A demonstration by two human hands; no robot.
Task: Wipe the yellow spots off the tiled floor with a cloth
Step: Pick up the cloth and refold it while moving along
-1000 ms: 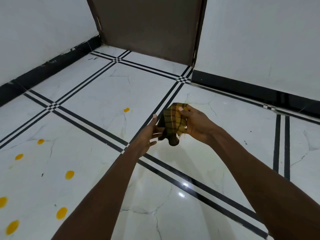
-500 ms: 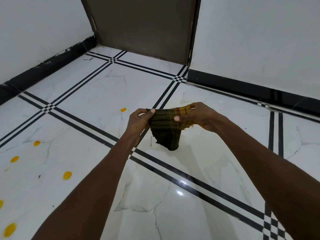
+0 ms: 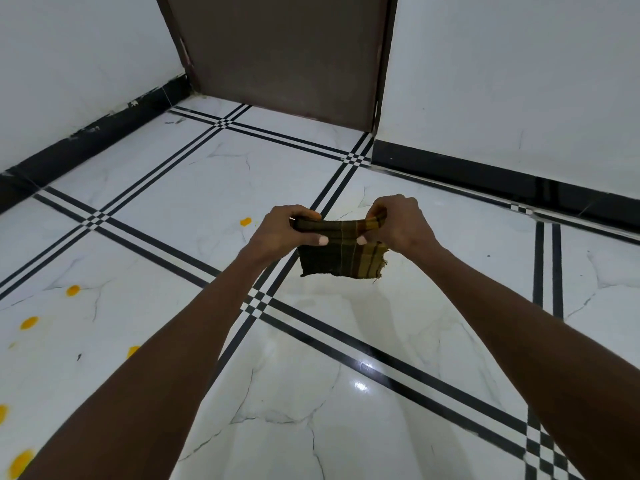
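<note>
A bare room corner: white walls [image 3: 502, 71] with a black skirting [image 3: 485, 183], a brown door [image 3: 284, 53] at the far end, and a glossy white marble floor [image 3: 311, 393] crossed by paired black lines. Above the floor, over the crossing of two line pairs, hangs the cloth [image 3: 341, 258], a dark checked piece in brown and olive with a frayed right edge. It is held in the air, not touching the tiles, its top edge rolled or folded into a band stretched between two hands and the rest dropping below as a flat square. The left hand [image 3: 280, 232] closes over the left end of that band, fingers curled round it and the thumb pressed against the front of the cloth. The right hand [image 3: 398, 223] does the same at the right end, fingers bunched over the top and the thumb tip pinching the fabric from the front. Both forearms reach in bare from the near edge. The spots [image 3: 72, 290] lie on the floor, well apart from the cloth: one small yellow blot [image 3: 245, 221] just left of the left hand on the far tile, and the others scattered over the near-left tile, running down toward the near-left corner, one of them partly hidden behind the left forearm. A bright glint of light [image 3: 360, 386] sits on the near tile between the arms.
</note>
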